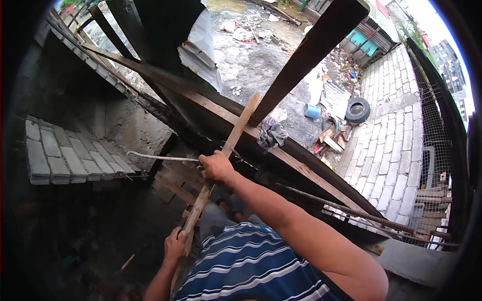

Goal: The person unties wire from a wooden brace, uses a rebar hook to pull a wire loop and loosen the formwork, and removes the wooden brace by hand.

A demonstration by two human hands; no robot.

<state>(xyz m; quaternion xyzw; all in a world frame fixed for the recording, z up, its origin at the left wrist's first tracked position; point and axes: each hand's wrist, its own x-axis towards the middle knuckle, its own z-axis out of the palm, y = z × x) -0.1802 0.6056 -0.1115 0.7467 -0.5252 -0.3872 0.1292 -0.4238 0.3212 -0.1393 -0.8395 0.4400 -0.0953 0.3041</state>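
Note:
A narrow wooden strip slants across the middle, its upper end near a dark upright post and horizontal timber beams. My right hand is closed around the strip at mid-length. A thin grey metal rod with a bent tip sticks out to the left from this hand; whether the fingers grip it too is hidden. Lower down, my left hand grips the strip near my striped shirt. Just beyond the right hand, a grey bunched cloth sits on the beam.
A section of block wall stands left over a dark space. Ribbed steel bars run along the beam at right. Beyond lie rubble, a tire, a blue container, a long block wall and bent metal sheeting.

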